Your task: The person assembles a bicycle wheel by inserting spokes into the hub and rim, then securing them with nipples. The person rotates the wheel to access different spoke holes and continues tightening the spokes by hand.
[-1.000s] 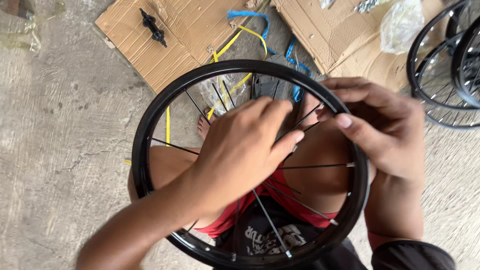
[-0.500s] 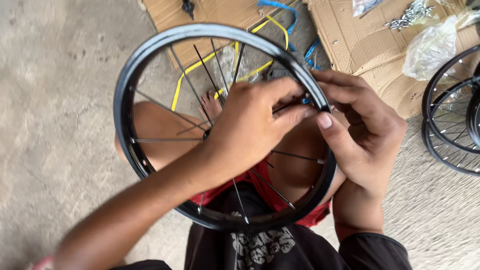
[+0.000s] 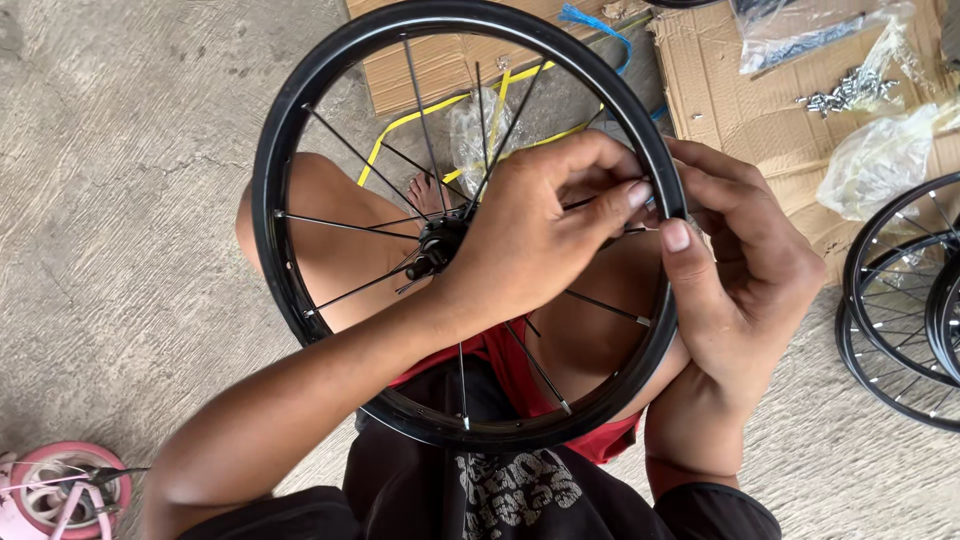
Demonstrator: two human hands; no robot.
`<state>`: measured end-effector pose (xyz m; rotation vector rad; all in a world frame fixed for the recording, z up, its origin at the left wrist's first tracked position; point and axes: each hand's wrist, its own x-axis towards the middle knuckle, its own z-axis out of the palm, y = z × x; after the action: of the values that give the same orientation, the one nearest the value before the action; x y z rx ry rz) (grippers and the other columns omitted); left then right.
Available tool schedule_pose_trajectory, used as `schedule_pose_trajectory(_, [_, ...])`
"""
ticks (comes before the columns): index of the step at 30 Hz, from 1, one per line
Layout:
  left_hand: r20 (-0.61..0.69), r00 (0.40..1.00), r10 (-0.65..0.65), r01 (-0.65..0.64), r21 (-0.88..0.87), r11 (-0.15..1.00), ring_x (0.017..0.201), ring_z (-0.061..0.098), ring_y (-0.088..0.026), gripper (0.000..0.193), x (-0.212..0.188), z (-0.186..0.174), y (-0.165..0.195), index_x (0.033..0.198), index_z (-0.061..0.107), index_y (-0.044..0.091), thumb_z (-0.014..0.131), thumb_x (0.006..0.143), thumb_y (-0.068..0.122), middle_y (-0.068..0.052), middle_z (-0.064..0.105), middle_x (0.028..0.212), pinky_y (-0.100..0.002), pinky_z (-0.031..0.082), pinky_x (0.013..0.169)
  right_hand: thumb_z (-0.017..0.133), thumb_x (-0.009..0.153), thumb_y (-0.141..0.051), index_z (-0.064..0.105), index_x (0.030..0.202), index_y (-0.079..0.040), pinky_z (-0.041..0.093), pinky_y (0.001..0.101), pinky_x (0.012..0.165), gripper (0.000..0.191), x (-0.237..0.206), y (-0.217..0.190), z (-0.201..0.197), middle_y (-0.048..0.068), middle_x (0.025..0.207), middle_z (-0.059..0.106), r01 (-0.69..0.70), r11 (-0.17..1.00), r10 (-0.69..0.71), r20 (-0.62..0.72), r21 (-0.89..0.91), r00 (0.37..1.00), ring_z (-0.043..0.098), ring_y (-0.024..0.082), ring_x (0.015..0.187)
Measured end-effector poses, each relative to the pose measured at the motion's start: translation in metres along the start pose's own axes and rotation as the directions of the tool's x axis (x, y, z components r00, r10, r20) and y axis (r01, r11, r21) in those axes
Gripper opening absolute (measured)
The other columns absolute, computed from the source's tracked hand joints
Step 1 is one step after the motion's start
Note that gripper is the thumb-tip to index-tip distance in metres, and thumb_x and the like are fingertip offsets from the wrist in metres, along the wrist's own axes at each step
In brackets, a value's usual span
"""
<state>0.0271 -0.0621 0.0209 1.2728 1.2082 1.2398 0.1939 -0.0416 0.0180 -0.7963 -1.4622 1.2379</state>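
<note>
Hands first: I see my left hand (image 3: 530,235) reaching across the middle of the black wheel (image 3: 300,130), thumb and fingertips pinched together on something small right at the rim at about 3 o'clock; what it grips is too small for me to tell. My right hand (image 3: 740,270) is wrapped around the outside of the rim at that same spot, thumb pressed along the rim's inner edge, touching the left fingertips. The wheel rests tilted over my bare knees, hub (image 3: 440,245) just left of my left hand, thin spokes (image 3: 345,225) running out to the rim. Beyond it, at 12 o'clock, flattened cardboard (image 3: 740,110) lies on the concrete floor (image 3: 120,200) with yellow strips (image 3: 410,125), a clear plastic bag (image 3: 880,160) and a small pile of metal bits (image 3: 850,92). More black wheels (image 3: 900,310) lie at 3 o'clock, a pink wheel (image 3: 65,490) at 8 o'clock.
</note>
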Motion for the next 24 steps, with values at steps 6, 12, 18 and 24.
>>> schedule_pose_trajectory(6, [-0.018,0.999,-0.031,0.034,0.174,0.984,0.090,0.078,-0.012,0.011,0.008,0.007,0.000,0.107,0.069,-0.001,0.064,0.104,0.009,-0.008,0.077,0.097,-0.027,0.066,0.081,0.069,0.104,-0.008,0.064,0.129,0.010,0.056,0.0232,0.096,0.031,-0.002,0.002,-0.004,0.020,0.123,0.068,-0.057,0.998,0.055,-0.069,-0.026,0.996,0.069,0.015,0.102])
schedule_pose_trajectory(12, [-0.081,0.997,-0.009,0.027,0.223,0.974,0.090,0.080,-0.012,0.013,0.008,0.013,0.001,0.108,0.069,0.001,0.064,0.104,0.012,-0.007,0.078,0.098,-0.026,0.069,0.080,0.068,0.107,-0.009,0.064,0.122,0.010,0.055,0.0206,0.094,0.024,0.001,0.008,-0.009,0.019,0.129,0.069,0.007,1.000,-0.007,-0.014,-0.014,1.000,0.068,0.013,0.104])
schedule_pose_trajectory(18, [-0.161,0.969,0.187,-0.140,0.267,0.953,0.093,0.080,-0.015,0.014,-0.002,0.020,-0.004,0.116,0.065,0.002,0.069,0.105,0.010,-0.008,0.077,0.101,-0.025,0.068,0.082,0.066,0.106,-0.009,0.064,0.124,0.009,0.053,0.0200,0.094,0.026,0.006,0.010,-0.012,0.020,0.133,0.067,0.026,1.000,-0.026,0.028,-0.011,0.999,0.066,0.012,0.105])
schedule_pose_trajectory(24, [-0.207,0.927,0.313,-0.200,0.434,0.879,0.096,0.080,-0.015,0.017,-0.006,0.027,-0.015,0.119,0.060,0.009,0.071,0.106,0.010,-0.004,0.075,0.105,-0.024,0.067,0.079,0.066,0.109,-0.011,0.064,0.126,0.009,0.055,0.0215,0.098,0.026,0.003,0.015,-0.015,0.019,0.129,0.068,0.065,0.998,-0.065,0.027,-0.008,0.998,0.067,0.013,0.109])
